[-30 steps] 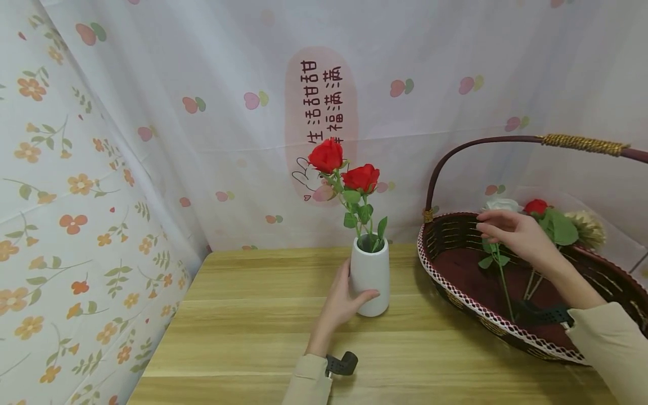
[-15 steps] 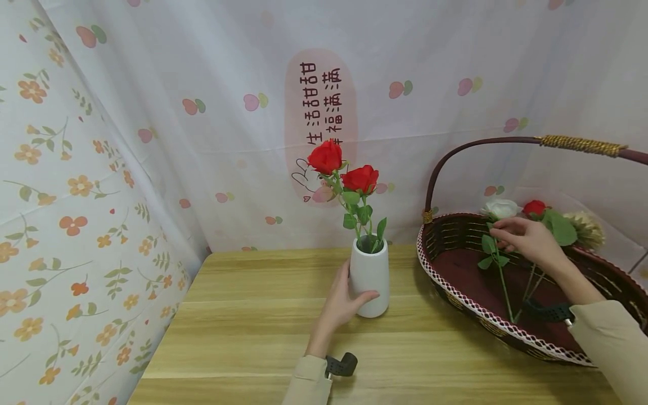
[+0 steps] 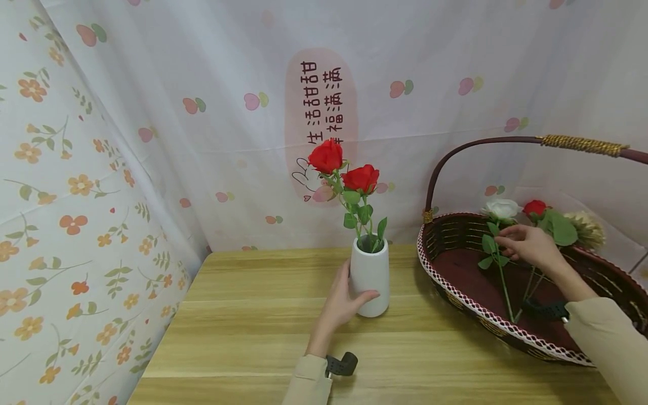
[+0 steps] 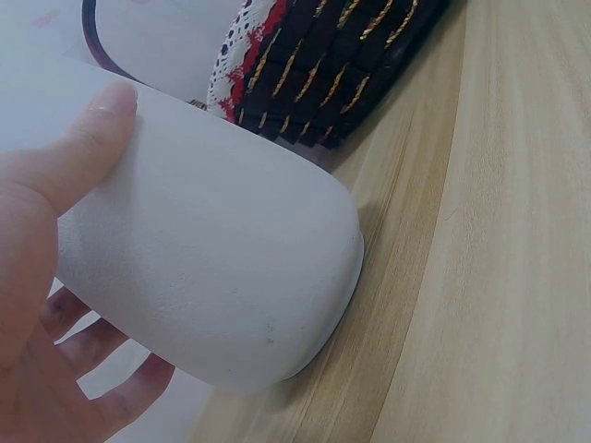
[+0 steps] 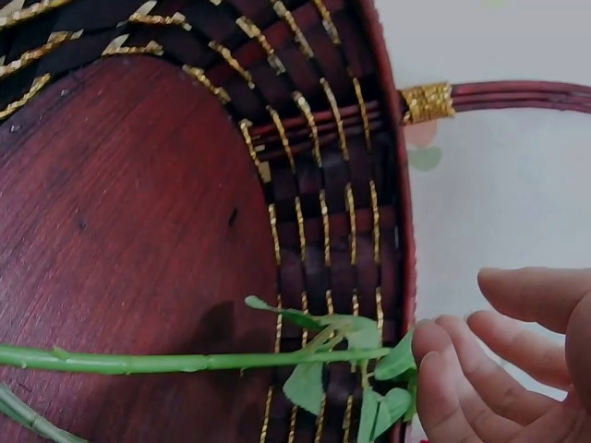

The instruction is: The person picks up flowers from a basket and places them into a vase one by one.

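Left wrist: fingers (image 4: 138,389) round vase (image 4: 217,235)

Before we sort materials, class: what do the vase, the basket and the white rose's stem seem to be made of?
Vase: probably ceramic, matte white; opaque wall without sharp highlights.
Basket: apparently woven wood or bamboo, perhaps varnished; its reddish base shows streaky grain.
Stem: likely plastic; evenly green, slightly shiny.
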A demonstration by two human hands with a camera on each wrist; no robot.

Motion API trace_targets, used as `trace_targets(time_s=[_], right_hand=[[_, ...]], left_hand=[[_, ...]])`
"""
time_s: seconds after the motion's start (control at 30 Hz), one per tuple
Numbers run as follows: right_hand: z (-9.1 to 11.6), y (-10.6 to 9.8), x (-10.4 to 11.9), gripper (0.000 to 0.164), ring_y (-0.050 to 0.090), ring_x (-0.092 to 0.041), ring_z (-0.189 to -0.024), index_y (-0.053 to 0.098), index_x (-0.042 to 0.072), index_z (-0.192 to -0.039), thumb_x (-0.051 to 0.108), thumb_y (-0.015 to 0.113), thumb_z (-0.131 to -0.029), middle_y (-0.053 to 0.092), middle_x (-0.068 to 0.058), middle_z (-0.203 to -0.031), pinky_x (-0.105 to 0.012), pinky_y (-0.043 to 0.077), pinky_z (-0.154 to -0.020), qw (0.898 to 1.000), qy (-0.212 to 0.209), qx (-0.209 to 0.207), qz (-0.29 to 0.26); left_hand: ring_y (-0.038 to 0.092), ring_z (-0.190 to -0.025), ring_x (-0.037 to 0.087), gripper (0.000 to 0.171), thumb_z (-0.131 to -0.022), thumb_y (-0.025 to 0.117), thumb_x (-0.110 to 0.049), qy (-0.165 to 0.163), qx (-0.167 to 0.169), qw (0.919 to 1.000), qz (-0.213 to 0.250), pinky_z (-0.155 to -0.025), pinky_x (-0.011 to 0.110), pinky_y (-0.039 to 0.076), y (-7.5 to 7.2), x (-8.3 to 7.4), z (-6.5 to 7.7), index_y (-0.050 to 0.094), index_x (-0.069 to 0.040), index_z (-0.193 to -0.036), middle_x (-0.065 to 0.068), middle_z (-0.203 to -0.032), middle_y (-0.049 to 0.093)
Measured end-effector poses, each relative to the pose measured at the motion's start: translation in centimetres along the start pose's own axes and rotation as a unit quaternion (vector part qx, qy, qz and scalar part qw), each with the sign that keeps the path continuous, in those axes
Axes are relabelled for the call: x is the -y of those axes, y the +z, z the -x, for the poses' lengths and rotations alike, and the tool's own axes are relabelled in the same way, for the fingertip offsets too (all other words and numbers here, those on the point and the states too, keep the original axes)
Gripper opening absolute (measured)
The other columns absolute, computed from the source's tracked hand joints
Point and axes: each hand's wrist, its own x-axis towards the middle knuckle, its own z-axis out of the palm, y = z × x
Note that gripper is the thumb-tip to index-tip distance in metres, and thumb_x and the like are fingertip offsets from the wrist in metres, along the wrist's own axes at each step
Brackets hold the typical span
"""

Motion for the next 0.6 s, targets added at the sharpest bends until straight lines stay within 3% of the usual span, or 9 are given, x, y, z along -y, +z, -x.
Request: trace_targets(time_s=[0.37, 0.6], right_hand=[[-0.3, 0.1, -1.7, 0.054, 0.067, -0.012, -0.064, 0.049, -0.021, -0.128, 0.027, 0.055, -0.105, 0.072, -0.015, -0.087, -0.03, 0.056, -0.062, 0.999, 0.026, 0.026, 0.001], [-0.5, 0.6, -2.6, 0.053, 0.071, -0.026, -0.068, 0.047, -0.024, -0.126, 0.024, 0.056, -0.104, 0.072, -0.012, -0.078, -0.036, 0.059, -0.062, 0.998, 0.046, 0.043, -0.024]], left_hand=[[0.042, -0.137, 0.027, 0.097, -0.087, 0.08, -0.042, -0.004, 0.002, 1.0, 0.002, -0.111, 0.051, 0.037, 0.0, 0.0, 0.0, 0.024, -0.011, -0.159, 0.012, -0.154, 0.038], [0.042, -0.137, 0.027, 0.097, -0.087, 0.08, -0.042, -0.004, 0.001, 1.0, 0.004, -0.111, 0.051, 0.037, 0.0, 0.1, 0.0, 0.024, -0.011, -0.159, 0.012, -0.154, 0.037]])
